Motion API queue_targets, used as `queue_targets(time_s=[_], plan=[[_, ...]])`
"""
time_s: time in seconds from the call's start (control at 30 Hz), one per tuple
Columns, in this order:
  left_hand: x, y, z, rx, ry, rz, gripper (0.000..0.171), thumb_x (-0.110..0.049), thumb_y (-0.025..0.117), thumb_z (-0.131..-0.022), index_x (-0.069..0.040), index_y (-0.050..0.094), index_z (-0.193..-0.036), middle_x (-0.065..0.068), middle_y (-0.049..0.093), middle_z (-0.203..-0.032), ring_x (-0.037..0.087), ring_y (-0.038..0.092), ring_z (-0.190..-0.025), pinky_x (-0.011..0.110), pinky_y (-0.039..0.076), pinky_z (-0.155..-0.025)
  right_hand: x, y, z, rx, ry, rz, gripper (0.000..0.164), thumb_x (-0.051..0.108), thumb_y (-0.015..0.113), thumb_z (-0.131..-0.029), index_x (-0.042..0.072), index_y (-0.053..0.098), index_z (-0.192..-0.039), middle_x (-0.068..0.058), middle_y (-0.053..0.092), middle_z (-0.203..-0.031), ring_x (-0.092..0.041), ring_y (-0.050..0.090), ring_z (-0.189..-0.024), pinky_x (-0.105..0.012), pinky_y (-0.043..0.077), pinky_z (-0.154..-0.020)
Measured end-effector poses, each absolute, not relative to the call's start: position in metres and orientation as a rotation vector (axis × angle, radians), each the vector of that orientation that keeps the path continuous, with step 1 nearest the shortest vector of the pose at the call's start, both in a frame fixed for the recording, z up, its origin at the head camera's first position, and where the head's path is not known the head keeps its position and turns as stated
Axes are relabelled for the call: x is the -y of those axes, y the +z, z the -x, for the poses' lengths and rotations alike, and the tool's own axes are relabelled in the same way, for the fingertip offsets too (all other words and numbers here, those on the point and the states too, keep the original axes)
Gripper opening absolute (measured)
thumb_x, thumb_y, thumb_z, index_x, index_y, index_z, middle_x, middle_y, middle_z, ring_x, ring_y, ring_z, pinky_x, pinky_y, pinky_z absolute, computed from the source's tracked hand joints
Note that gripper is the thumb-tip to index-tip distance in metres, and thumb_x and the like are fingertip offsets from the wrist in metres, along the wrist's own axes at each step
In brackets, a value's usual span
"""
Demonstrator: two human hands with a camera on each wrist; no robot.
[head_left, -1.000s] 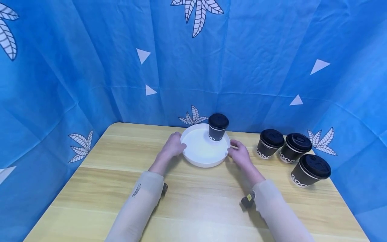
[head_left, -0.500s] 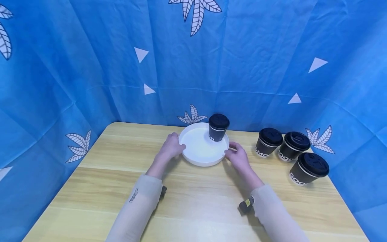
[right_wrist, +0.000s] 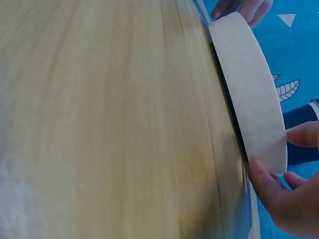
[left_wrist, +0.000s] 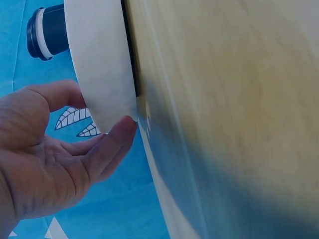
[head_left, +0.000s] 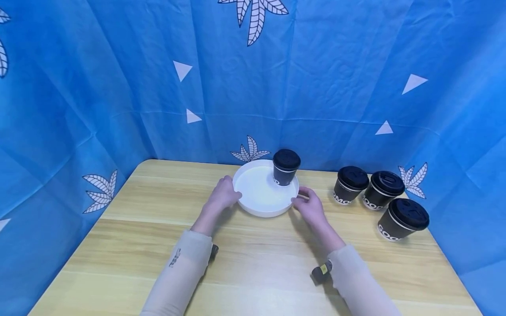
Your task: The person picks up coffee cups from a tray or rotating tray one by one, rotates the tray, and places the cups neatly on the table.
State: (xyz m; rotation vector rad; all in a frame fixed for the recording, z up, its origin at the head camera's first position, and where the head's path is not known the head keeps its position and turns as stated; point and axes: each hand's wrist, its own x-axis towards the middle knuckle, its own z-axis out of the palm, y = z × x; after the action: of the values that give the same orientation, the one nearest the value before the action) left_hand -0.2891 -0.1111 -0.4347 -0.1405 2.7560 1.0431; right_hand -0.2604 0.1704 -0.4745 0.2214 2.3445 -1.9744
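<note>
A round white tray (head_left: 262, 195) with a low rim is at the back of the wooden table. One black lidded paper cup (head_left: 285, 169) stands upright on it, towards the back right. My left hand (head_left: 223, 193) grips the tray's left side, thumb at the rim; in the left wrist view its fingertips (left_wrist: 122, 130) reach the lower edge. On the opposite side my right hand (head_left: 310, 205) pinches the wall, thumb (right_wrist: 303, 133) at the upper rim and a finger at the bottom edge. A dark line runs under the tray; whether it touches the table I cannot tell.
Three more black lidded cups, a back one (head_left: 349, 185), a middle one (head_left: 382, 190) and a front one (head_left: 403, 219), stand at the right of the table (head_left: 261, 263). A blue curtain (head_left: 328, 87) hangs close behind the table and along both sides.
The head view has shifted slightly. Both hands keep hold of the tray, which hardly moves; the cup appears a little closer to the tray's right rim. The other cups stay put.
</note>
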Motion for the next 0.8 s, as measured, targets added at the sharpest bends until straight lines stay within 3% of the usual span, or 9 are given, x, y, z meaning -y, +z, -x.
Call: queue_targets(time_s=[0.33,0.8], plan=[[0.110,-0.438,0.298,-2.753,1.066,0.158,0.064,-0.008,0.065,-0.094,0.008,0.036,-0.148,0.021,0.051,-0.130,0.035,0.057,-0.110,0.041,0.055,-0.092,-0.177,-0.476,0.275,-2.368,-1.965,-0.264,0.062,0.010,0.060,-0.099,-0.003,0.037,-0.155,-0.022,0.045,-0.156,-0.037,0.050,-0.139,-0.046,0.047,-0.110],[0.108,-0.446,0.309,-2.789,1.126,0.117,0.060,-0.002,0.065,-0.091,0.009,0.041,-0.144,0.025,0.052,-0.134,0.039,0.055,-0.123,0.050,0.045,-0.111,-0.175,-0.474,0.291,-2.339,-1.971,-0.247,0.060,0.007,0.056,-0.100,-0.004,0.036,-0.156,-0.024,0.041,-0.158,-0.038,0.045,-0.143,-0.045,0.046,-0.112]])
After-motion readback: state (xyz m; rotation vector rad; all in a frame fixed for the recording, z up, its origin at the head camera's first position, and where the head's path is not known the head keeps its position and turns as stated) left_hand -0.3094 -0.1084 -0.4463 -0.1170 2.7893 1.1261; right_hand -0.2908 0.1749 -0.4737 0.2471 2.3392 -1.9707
